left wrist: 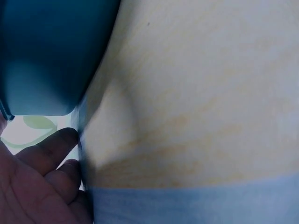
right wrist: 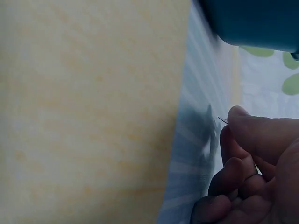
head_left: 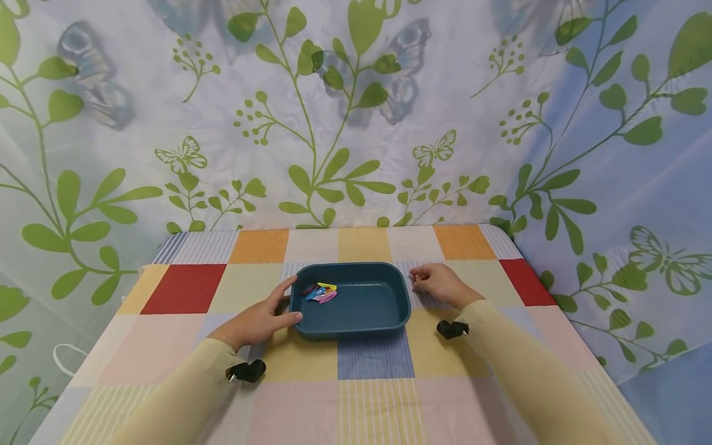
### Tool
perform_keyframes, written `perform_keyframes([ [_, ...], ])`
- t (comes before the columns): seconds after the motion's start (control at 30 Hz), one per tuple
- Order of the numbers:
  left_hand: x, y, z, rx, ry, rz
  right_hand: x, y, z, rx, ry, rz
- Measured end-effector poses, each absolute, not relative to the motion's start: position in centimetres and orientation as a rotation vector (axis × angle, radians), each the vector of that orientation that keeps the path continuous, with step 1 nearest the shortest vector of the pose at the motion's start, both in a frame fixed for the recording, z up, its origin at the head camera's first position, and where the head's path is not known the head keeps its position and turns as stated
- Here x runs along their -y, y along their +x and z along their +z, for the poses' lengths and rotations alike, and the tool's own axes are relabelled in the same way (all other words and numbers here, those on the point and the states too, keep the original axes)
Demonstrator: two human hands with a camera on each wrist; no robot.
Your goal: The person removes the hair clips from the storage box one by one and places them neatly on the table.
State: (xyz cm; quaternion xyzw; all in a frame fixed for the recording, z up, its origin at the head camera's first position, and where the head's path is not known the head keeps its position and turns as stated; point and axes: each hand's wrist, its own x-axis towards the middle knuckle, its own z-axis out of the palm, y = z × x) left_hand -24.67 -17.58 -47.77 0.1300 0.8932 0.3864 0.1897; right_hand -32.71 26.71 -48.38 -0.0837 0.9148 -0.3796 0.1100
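Note:
A dark teal plastic tray [head_left: 361, 332] sits on the patchwork tablecloth. Several colourful hair clips [head_left: 321, 292] lie in a small heap at its left end. My left hand [head_left: 258, 321] rests against the tray's left side, thumb and index finger spread along the rim. In the left wrist view, the other fingers [left wrist: 65, 179] are loosely bent near the cloth below the tray [left wrist: 42, 60]. Just right of the tray, my right hand [head_left: 442, 284] pinches a small reddish hair clip [head_left: 414, 279] between thumb and fingertips. Only its thin tip [right wrist: 223, 120] shows in the right wrist view.
The tablecloth [head_left: 245, 287] has coloured squares and stripes. Behind the table hangs a curtain [head_left: 217, 111] with green leaves and butterflies. A white cord [head_left: 62, 361] loops past the table's left edge. Black wrist mounts [head_left: 246, 371] sit at both sleeves.

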Motion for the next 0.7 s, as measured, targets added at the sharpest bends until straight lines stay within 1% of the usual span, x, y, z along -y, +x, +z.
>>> perform_keyframes([
  [0.33,17.58,-24.70,-47.73,-2.501,0.364,1.109,-27.08,-33.00,-48.67,-2.791,-0.331,-0.881],
  [0.7,17.51,-24.59,-47.63,-2.491,0.351,1.122,-27.15,-32.98,-48.67,-2.800,-0.320,-0.795],
])
